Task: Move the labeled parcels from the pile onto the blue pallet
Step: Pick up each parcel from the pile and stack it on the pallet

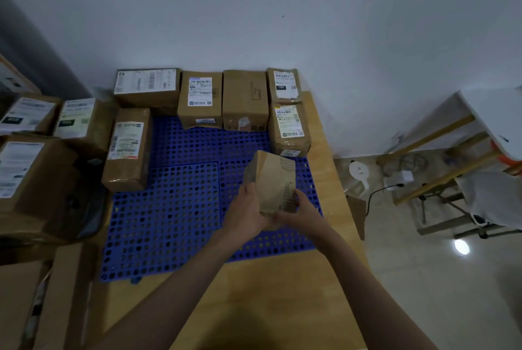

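Both hands, left hand (245,212) and right hand (300,212), hold a small brown parcel (272,181) upright, fingers curled round its lower end, above the blue pallet (169,208) near its right edge on the counter (282,293).

Brown parcel (272,180) tilted above blue pallet (169,208); six parcels (200,98) on it.

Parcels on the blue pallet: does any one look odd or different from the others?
One does. The third parcel in the back row shows no white shipping label on top, unlike its neighbours on the blue pallet. Nothing looks spilled or crushed.
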Demonstrator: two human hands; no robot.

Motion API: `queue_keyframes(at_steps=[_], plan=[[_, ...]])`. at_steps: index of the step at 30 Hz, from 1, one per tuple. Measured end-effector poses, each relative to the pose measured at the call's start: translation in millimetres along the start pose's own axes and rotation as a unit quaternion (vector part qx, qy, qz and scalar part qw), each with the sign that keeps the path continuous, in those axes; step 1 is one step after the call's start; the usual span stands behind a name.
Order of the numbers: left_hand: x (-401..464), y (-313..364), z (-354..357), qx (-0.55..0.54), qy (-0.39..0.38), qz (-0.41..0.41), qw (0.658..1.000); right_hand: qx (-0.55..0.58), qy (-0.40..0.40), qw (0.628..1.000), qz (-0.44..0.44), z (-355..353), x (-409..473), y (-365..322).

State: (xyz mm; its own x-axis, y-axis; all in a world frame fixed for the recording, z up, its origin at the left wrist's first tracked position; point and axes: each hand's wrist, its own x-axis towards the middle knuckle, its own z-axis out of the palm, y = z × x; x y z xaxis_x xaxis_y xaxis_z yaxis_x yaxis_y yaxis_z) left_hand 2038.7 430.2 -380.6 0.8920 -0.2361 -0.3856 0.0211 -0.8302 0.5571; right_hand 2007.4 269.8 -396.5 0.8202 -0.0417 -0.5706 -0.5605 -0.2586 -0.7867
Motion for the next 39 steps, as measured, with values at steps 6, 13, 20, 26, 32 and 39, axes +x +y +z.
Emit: queue_keyframes(at_steps=[6, 13, 20, 26, 32, 39], plan=[[12.7, 40.6, 45.8, 0.017, 0.034, 0.044, 0.998, 0.129, 0.002, 0.988, 0.086, -45.1, 20.3, 18.6], [32.2, 53.0, 66.0, 0.018, 0.020, 0.020, 0.999, 0.130, 0.041, 0.989, 0.066, -77.8, 29.7, 45.9], [59.4, 45.5, 76.5, -0.017, -0.077, -0.130, 0.988, 0.031, 0.000, 0.999, 0.028, -93.0, 46.1, 58.2], [71.0, 47.4, 84.9, 0.005, -0.067, -0.129, 0.989, -0.035, -0.002, 0.999, -0.007, -100.7, 60.4, 51.5], [87.6, 41.3, 72.1, 0.003, -0.077, -0.118, 0.990, -0.024, -0.002, 1.000, -0.011, -97.5, 73.2, 44.3], [90.2, 40.7, 68.2, -0.024, -0.057, -0.088, 0.994, 0.003, 0.003, 1.000, -0.012, -96.6, 75.3, 46.6]])
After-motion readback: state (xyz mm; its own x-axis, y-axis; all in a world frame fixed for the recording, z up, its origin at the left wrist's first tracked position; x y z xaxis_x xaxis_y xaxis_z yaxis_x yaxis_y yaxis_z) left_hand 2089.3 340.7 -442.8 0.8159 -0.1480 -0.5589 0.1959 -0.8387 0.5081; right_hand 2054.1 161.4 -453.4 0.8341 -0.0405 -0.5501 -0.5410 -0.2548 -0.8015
